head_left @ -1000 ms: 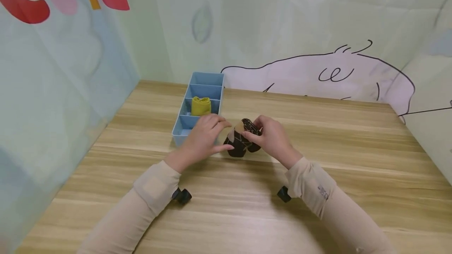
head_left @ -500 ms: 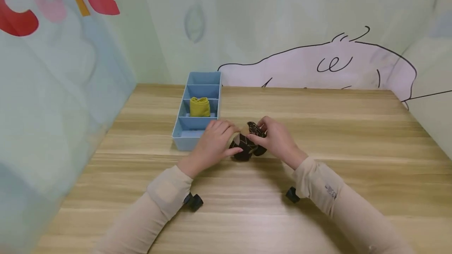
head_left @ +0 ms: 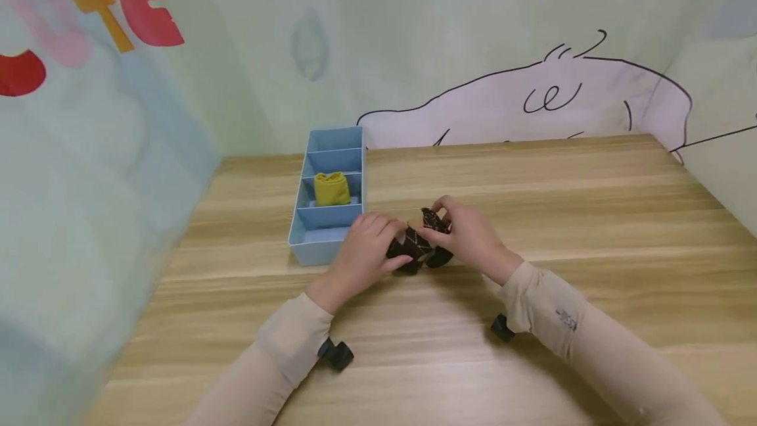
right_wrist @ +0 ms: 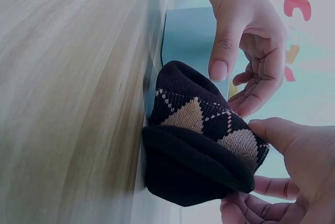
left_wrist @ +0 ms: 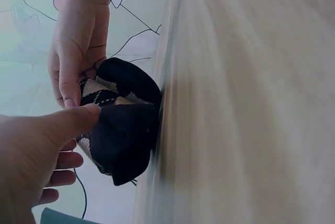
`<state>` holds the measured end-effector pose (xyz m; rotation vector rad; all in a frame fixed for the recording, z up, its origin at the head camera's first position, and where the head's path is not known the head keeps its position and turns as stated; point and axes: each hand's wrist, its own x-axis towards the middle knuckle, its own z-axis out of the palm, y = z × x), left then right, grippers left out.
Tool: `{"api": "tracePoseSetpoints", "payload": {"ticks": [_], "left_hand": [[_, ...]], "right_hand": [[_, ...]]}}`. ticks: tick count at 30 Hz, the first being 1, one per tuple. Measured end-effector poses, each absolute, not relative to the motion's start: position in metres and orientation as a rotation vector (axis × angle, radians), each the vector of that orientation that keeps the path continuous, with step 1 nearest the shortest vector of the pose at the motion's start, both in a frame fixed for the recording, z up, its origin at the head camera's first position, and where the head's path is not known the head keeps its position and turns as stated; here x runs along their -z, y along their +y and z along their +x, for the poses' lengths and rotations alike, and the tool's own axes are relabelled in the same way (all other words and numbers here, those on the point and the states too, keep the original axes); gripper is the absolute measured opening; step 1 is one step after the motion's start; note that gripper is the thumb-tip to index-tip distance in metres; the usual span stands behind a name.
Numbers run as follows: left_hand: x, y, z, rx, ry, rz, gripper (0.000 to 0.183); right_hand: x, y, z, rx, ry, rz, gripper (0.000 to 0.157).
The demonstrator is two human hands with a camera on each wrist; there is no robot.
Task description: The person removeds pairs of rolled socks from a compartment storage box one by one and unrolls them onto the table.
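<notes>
Our right hand [head_left: 473, 238] pinches the dark patterned sock [right_wrist: 201, 116] between thumb and fingers; our left hand [head_left: 363, 252] waits close at its other side, thumb extended, fingers loosely bent, not gripping, though we cannot tell whether it touches; we judge the step in hand to be folding or rolling, and the next move to call for a steadying left hand; the sock rests bunched on the counter [head_left: 426, 373] between both hands; beside our left hand, a blue box [head_left: 313, 255] holds a yellow cloth [head_left: 332, 190].
</notes>
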<state>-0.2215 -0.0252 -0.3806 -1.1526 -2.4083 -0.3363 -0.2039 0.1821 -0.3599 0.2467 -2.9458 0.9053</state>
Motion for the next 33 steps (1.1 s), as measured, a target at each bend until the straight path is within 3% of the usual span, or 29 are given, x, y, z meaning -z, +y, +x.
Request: {"api": "tracePoseSetpoints", "payload": {"ticks": [33], "left_hand": [[0.374,0.004,-0.229,0.309,-2.556,-1.285,0.054]], "right_hand": [[0.360,0.215,-0.191,-0.800,-3.064,0.156,0.048]]}}
